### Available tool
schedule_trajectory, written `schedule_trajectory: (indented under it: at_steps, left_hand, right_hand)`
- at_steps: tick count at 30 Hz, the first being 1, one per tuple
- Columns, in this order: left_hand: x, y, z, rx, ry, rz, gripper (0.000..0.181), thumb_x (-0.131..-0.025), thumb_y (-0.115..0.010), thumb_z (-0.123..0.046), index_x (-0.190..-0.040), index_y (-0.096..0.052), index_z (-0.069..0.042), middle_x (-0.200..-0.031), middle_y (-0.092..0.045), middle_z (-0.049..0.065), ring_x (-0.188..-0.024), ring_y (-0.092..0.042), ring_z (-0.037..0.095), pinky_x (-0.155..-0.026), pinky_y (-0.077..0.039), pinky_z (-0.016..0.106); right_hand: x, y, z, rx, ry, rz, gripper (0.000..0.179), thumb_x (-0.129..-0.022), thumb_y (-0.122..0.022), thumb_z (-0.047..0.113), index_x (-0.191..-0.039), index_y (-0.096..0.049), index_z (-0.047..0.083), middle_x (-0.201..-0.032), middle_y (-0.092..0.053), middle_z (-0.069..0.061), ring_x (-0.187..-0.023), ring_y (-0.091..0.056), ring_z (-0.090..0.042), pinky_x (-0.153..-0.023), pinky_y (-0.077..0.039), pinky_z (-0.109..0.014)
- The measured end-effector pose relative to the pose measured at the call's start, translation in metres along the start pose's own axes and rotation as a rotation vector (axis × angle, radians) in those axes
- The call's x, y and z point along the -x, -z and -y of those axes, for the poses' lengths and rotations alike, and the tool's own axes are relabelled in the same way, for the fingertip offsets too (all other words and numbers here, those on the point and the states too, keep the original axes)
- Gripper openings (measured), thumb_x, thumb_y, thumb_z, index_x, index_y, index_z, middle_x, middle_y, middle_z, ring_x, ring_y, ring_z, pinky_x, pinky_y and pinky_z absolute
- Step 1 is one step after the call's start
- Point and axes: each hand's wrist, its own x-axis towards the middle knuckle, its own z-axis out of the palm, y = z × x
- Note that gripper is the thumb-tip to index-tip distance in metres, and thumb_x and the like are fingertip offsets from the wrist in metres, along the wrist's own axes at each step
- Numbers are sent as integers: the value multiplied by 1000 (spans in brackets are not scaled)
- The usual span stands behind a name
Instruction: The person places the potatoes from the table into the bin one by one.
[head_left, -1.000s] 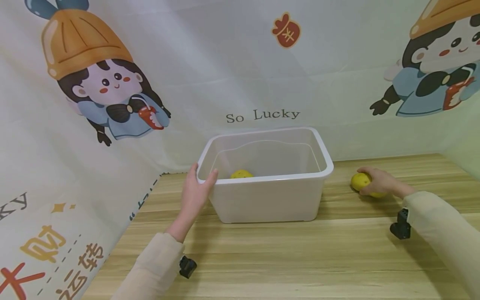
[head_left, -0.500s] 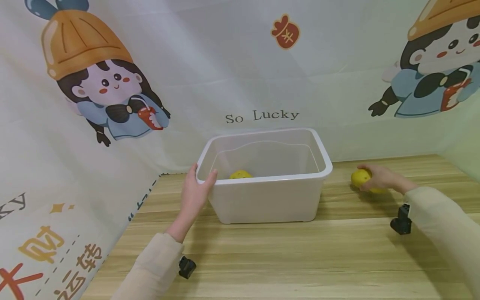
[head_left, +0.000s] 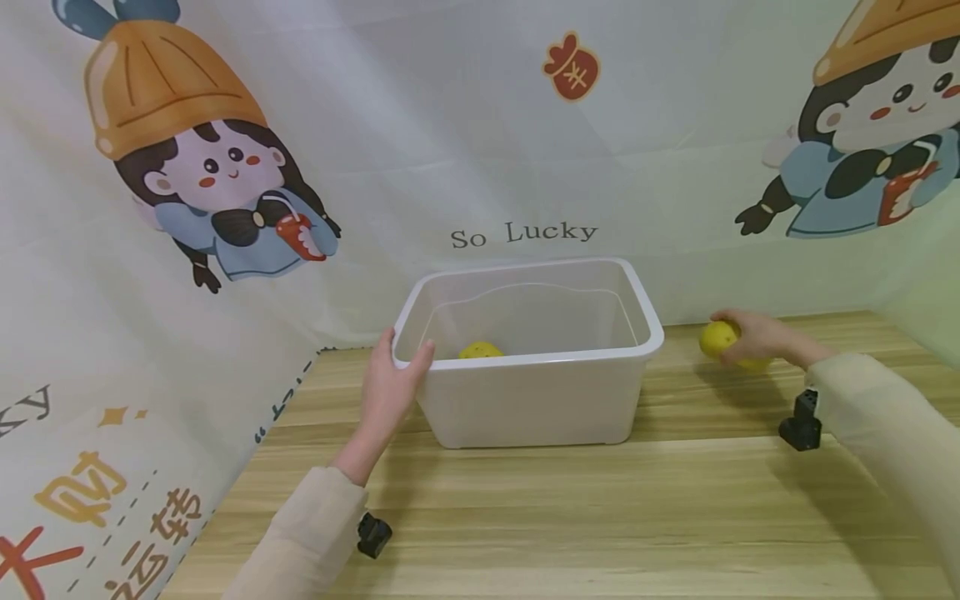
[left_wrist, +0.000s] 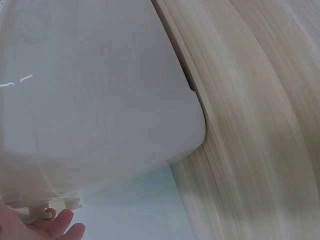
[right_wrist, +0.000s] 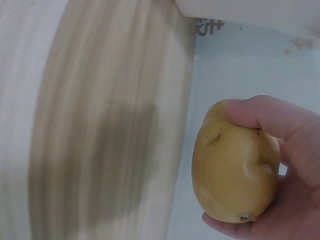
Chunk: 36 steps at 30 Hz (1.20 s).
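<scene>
A white plastic bin stands upright on the wooden table. My left hand grips its left rim near the front corner, thumb over the edge; the left wrist view shows curled fingertips under the rim. Inside the bin, the top of a yellow, dark-specked lump shows above the front edge, the rest hidden by the wall. To the right of the bin, my right hand holds a potato between thumb and fingers. The potato hangs above the table, its shadow lying apart from it.
The wooden table runs up to a printed white cloth backdrop at the back and left. A black wrist camera hangs below each sleeve, the right one low over the table.
My right hand has lifted the potato off the table, rising slightly. My left hand and the bin stay in place.
</scene>
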Motion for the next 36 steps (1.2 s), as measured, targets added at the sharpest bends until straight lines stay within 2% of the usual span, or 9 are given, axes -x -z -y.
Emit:
schedule_trajectory:
  at_steps: [10,18,36]
  left_hand:
    - [-1,-1,1,-7,1,-8,77,-86,-57,-42,-142,-25,-1,-134,-41,22,-114,-46,35,-96,-40,48]
    - [-1,-1,1,-7,-5,-8,76,-86,-56,-41,-142,-25,0,-133,-42,23,-114,-46,35,-96,-39,48]
    - [-1,0,1,-1,-5,-6,76,-86,-56,-41,-142,-25,0,-134,-41,22,-115,-45,34,-97,-38,49]
  right_hand:
    - [-6,17,18,61,18,-27,70,-72,-68,15,-127,-35,-14,-107,-50,-33,-81,-49,-31,-64,-42,-36]
    - [-11,28,30,69,43,-29,69,-73,-67,13,-127,-35,-14,-108,-49,-32,-82,-48,-32,-65,-41,-36]
    - [-24,48,57,47,40,-21,71,-74,-67,15,-131,-33,-10,-108,-48,-30,-84,-46,-33,-68,-41,-40]
